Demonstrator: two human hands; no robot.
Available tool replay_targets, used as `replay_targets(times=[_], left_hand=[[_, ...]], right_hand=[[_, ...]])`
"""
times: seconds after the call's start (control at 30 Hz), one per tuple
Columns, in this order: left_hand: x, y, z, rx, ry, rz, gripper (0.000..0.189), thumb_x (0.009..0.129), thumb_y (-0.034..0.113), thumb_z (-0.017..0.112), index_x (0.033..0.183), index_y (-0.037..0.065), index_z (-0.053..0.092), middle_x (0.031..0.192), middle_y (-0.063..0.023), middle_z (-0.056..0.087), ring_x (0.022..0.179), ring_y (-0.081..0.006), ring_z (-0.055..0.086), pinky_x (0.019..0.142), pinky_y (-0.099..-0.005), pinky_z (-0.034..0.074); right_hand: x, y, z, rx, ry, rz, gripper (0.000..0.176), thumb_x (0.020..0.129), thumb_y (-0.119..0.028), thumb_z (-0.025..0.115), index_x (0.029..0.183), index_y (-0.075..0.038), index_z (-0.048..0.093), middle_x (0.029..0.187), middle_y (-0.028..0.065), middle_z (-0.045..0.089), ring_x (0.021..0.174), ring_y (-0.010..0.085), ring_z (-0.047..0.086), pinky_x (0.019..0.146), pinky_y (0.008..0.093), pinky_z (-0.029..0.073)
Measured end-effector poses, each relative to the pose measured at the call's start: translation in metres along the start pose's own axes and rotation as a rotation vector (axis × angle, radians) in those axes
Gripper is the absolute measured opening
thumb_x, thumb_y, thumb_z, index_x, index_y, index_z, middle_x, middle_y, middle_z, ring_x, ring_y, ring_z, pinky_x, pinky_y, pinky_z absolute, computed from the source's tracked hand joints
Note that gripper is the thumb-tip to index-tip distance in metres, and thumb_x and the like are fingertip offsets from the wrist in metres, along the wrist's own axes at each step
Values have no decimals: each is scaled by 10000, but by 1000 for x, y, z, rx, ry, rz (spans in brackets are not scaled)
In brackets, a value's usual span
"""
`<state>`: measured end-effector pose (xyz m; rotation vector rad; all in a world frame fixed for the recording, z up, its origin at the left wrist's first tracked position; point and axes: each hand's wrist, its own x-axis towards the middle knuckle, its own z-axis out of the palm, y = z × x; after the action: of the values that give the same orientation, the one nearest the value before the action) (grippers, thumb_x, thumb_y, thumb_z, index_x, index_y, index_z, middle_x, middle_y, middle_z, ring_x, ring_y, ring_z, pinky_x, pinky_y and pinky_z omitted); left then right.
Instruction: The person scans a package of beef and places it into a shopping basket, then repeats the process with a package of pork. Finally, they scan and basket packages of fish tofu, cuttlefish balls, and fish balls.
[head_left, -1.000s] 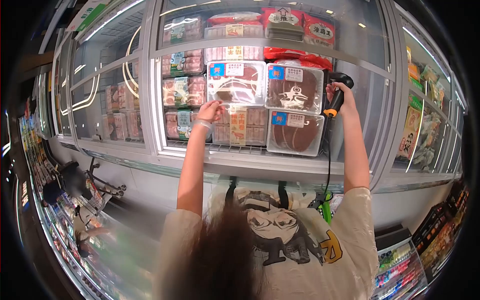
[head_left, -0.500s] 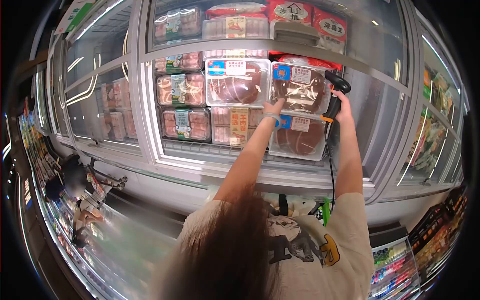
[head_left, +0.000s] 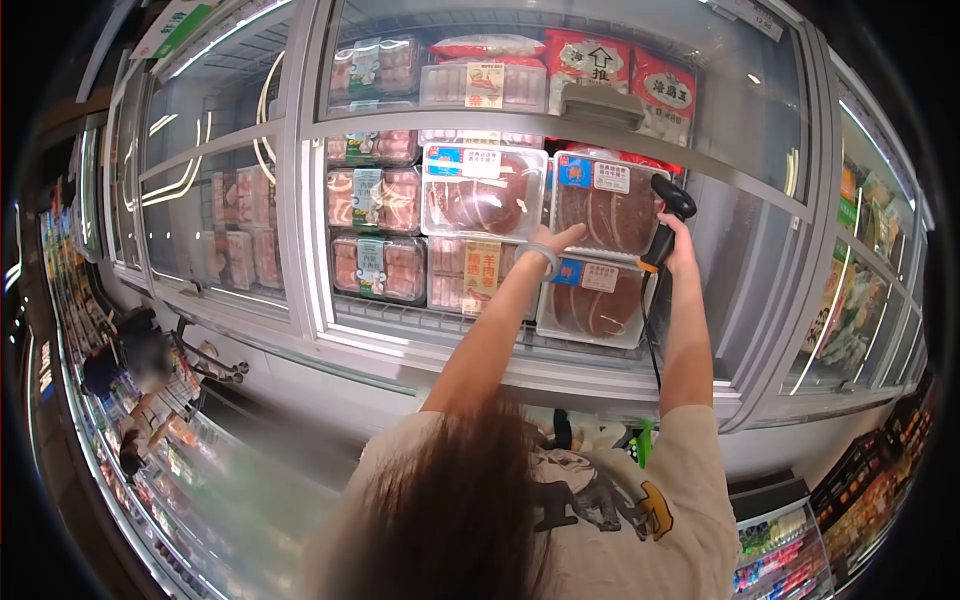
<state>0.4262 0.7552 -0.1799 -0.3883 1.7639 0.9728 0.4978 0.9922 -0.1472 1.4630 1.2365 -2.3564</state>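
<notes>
**A:** Where is everything right now?

**B:** The dark meat tray [head_left: 610, 205] stands on edge in the freezer, at about 1 o'clock from the person, stacked on a similar tray [head_left: 595, 298]. The left hand [head_left: 562, 240] is stretched out with its fingers nearly straight. The tips are at the tray's 7 o'clock corner and are not wrapped round anything. The right hand [head_left: 680, 245] is closed round the grip of the scanner [head_left: 668, 210], which sits at the tray's 3 o'clock edge with its head up.

**A:** So how would you scan it cleanly?

**B:** The white label [head_left: 611, 177] is near the tray's 12 o'clock edge. I'd say the scanner is too far to the side and looks along the film rather than at it. I'd bring the right hand round toward 6 o'clock of the label and tip the head so it faces the label squarely.

**A:** And the left hand?

**B:** I'd use it to steady the tray. A light press at that lower corner should stop it rocking toward the red meat tray [head_left: 485, 190] at its 9 o'clock.

**A:** Any risks?

**B:** Glare off the film could spoil the read, so a slight angle may help. The cord [head_left: 655, 340] hangs toward 6 o'clock past the shelf edge [head_left: 430, 320], so I'd watch that it doesn't snag.
</notes>
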Motion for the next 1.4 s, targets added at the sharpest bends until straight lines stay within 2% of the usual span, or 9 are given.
replay_targets(times=[0.3, 0.4, 0.57, 0.8, 0.9, 1.0, 1.07, 1.13, 1.4], left_hand=[[-17, -9, 33, -101, 109, -12, 842, 601, 475, 624, 1090, -125, 291, 1048, -326, 447, 991, -388, 468, 828, -381, 373], [-52, 23, 34, 15, 420, 346, 580, 655, 360, 636, 955, -45, 351, 866, -249, 529, 738, -384, 544, 674, -408, 422], [-52, 55, 27, 73, 571, 665, 377, 714, 167, 574, 951, -9, 339, 829, -252, 521, 785, -415, 514, 677, -431, 403], [-51, 34, -35, -95, 294, 597, 746, 649, 35, 616, 1261, 41, 190, 1052, -185, 497, 954, -303, 498, 842, -357, 370], [-43, 16, -79, -179, -83, 617, 797, 640, 7, 627, 1295, 38, 173, 1152, -136, 447, 1020, -206, 451, 877, -302, 343], [-24, -16, -113, -325, 27, 571, 659, 662, -84, 559, 1254, 38, 295, 1153, -59, 442, 1009, -143, 440, 852, -252, 352], [-43, -7, -143, -378, -9, 539, 649, 669, -98, 539, 1253, 32, 287, 1153, -59, 442, 1013, -143, 438, 858, -249, 345], [-41, -18, -170, -387, 58, 502, 640, 665, -113, 523, 1246, 33, 298, 1154, -62, 443, 1017, -145, 434, 862, -252, 342], [-29, -59, -236, -344, 167, 446, 641, 618, -149, 472, 1215, 48, 345, 1059, -60, 495, 935, -148, 487, 784, -242, 389]], right_hand=[[-16, -16, -5, -52, 125, 130, 339, 649, -228, 597, 972, -133, 560, 837, -34, 482, 756, 118, 433, 634, 269, 370], [-6, -3, -22, 52, 40, 75, 337, 659, -215, 587, 979, -115, 554, 852, -24, 486, 757, 133, 444, 651, 274, 379], [-17, 8, -13, 161, 21, -3, 341, 693, -175, 549, 1021, -80, 534, 907, 35, 527, 787, 175, 510, 690, 297, 415], [-34, 5, 28, 127, 14, -155, 366, 692, -129, 528, 1051, -55, 523, 938, -15, 529, 725, 87, 471, 641, 208, 362], [-44, -6, 62, 77, -33, -115, 399, 681, -116, 536, 1073, -45, 505, 892, -23, 520, 694, 75, 456, 623, 201, 355], [-40, -1, 93, 103, -158, -91, 403, 675, -117, 541, 1068, -42, 497, 821, -2, 501, 712, 81, 475, 623, 216, 395], [-44, 0, 115, 133, -254, 9, 412, 658, -119, 572, 1058, -43, 512, 967, 8, 528, 824, 93, 467, 721, 223, 365], [-33, 14, 131, 124, -393, 33, 410, 647, -128, 591, 1040, -40, 511, 885, 5, 525, 717, 85, 472, 640, 211, 374], [-20, 63, 185, -109, -454, 35, 364, 614, -142, 615, 954, -51, 520, 830, 16, 492, 750, 114, 455, 665, 237, 346]])
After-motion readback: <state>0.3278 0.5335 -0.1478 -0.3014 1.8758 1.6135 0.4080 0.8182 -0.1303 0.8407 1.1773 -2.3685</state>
